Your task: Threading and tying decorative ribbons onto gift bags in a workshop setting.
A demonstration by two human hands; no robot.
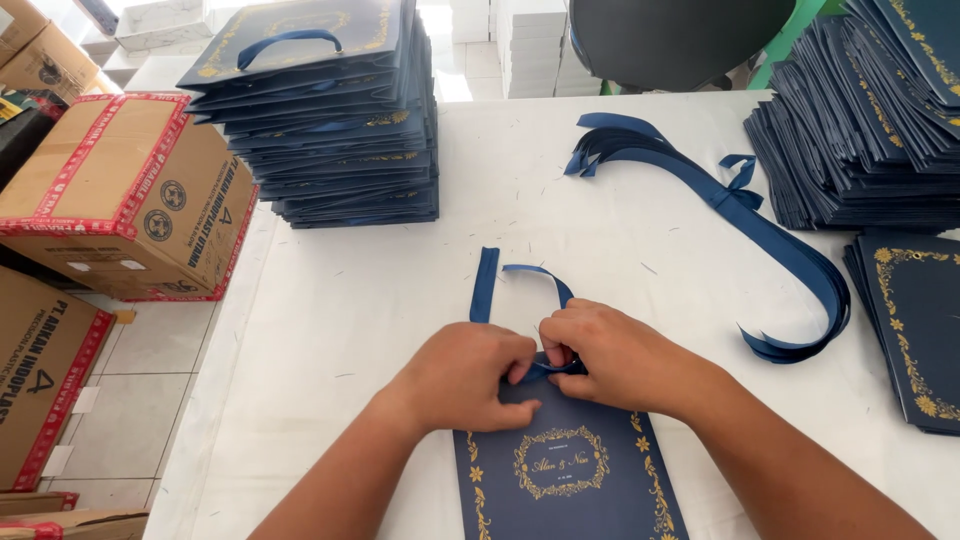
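A flat navy paper bag (570,480) with gold floral print lies at the near edge of the white table (400,290). Both hands meet at its top edge. My left hand (465,375) and my right hand (605,350) pinch a blue ribbon (510,280) there. The ribbon loops up and away from the bag, with one end lying straight toward the left.
A tall stack of finished navy bags (330,120) stands at the back left. More flat bags (860,110) are piled at the right, with another pile (915,330) below. A bundle of blue ribbons (740,210) curves across the table. Cardboard boxes (120,190) stand at the left.
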